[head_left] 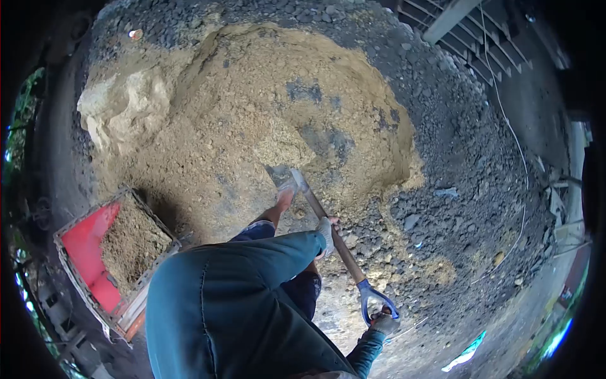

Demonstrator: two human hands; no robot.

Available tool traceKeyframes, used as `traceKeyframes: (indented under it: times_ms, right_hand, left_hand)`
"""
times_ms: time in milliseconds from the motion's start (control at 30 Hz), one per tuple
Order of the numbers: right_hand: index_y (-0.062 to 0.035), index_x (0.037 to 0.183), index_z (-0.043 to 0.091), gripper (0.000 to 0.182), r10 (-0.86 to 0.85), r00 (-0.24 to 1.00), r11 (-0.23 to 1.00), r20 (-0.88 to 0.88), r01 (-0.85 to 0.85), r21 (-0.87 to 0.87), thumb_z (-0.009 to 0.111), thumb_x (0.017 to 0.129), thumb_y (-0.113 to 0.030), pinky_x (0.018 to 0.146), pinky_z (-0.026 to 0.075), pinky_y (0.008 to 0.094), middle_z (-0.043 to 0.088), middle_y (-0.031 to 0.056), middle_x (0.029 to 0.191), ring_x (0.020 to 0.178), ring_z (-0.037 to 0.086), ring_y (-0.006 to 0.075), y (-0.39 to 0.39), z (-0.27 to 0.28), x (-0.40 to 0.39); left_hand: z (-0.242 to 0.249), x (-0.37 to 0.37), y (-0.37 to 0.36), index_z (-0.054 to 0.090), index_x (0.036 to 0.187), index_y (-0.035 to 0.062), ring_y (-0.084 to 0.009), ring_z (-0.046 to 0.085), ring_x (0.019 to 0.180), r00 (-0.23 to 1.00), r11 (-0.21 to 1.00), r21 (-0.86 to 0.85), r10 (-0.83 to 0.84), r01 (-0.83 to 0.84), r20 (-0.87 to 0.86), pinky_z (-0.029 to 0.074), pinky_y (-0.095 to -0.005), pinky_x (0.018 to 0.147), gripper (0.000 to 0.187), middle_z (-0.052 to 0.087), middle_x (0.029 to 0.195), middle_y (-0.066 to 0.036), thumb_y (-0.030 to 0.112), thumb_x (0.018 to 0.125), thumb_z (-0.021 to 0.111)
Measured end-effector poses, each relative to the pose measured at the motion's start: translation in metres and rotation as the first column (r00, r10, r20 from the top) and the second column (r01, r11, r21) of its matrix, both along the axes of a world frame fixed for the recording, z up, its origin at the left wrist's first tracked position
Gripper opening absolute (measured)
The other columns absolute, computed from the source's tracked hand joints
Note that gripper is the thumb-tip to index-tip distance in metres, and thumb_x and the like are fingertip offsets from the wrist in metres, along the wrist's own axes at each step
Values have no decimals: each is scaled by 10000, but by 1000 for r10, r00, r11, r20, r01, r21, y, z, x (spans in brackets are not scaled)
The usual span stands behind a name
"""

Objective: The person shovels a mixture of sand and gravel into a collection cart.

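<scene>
A shovel with a wooden shaft [341, 249] slants across the middle of the head view. My left hand [326, 235], in a pale glove, is closed around the shaft about midway along it. Lower right, my gloved right hand [384, 322] grips the blue D-shaped handle [374, 297]. At the shaft's far end, the grey metal blade [278, 174] lies low against the tan, crumbly soil pile [252, 95]. A clump of soil [284, 148] sits at the blade, partly covering it. My bare foot [286, 197] is beside the blade.
A red-lined box-like cart [82, 243] partly filled with soil stands at the left. Dark gravel [454, 164] surrounds the pile at the top and right. A big pale lump [126, 107] lies upper left. A thin cable [514, 132] runs down the right side.
</scene>
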State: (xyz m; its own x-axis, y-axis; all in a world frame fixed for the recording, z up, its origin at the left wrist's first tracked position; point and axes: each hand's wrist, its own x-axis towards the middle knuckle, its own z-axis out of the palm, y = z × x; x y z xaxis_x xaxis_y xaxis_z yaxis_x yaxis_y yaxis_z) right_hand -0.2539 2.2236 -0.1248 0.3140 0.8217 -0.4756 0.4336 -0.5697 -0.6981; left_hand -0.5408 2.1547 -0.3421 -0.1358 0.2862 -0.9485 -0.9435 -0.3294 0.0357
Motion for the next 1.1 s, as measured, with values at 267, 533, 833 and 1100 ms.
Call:
traceKeyframes:
  times_ms: [267, 533, 833, 1100]
  right_hand:
    - [-39, 868, 578, 97, 687, 674, 694, -272, -720, -31, 613, 786, 0, 354, 394, 324, 611, 70, 686, 406, 501, 190, 86, -71, -258]
    - [-4, 957, 591, 219, 802, -344, -145, -488, -905, 401, 663, 753, 28, 506, 492, 281, 588, 57, 748, 557, 577, 139, -86, 149, -430]
    - [-10, 897, 617, 144, 835, 113, 290, -539, -922, 255, 660, 767, -54, 456, 456, 269, 592, 53, 747, 537, 576, 159, 78, 132, -237]
    - [-29, 841, 596, 59, 196, 891, 978, -409, -210, 10, 615, 785, -35, 399, 437, 322, 574, 61, 625, 428, 532, 189, -31, 1, 78]
  left_hand:
    - [99, -188, -167, 445, 802, 127, -273, 470, 501, 654, 656, -29, 755, -754, 59, 460, -525, 548, 175, 432, 610, -44, 264, 849, 544]
    - [232, -241, -391, 477, 661, 115, -290, 506, 542, 427, 535, 293, 830, -792, -360, 481, -521, 621, 231, 477, 561, -70, 259, 804, 587]
    - [155, -142, -187, 497, 879, 146, -307, 551, 703, 746, 739, 259, 659, -622, -89, 494, -551, 730, 206, 498, 721, -77, 123, 762, 665]
    - [194, -9, -71, 503, 813, 115, -322, 556, 697, 985, 972, 233, 71, -34, -154, 476, -579, 765, 290, 502, 706, -95, 335, 829, 690]
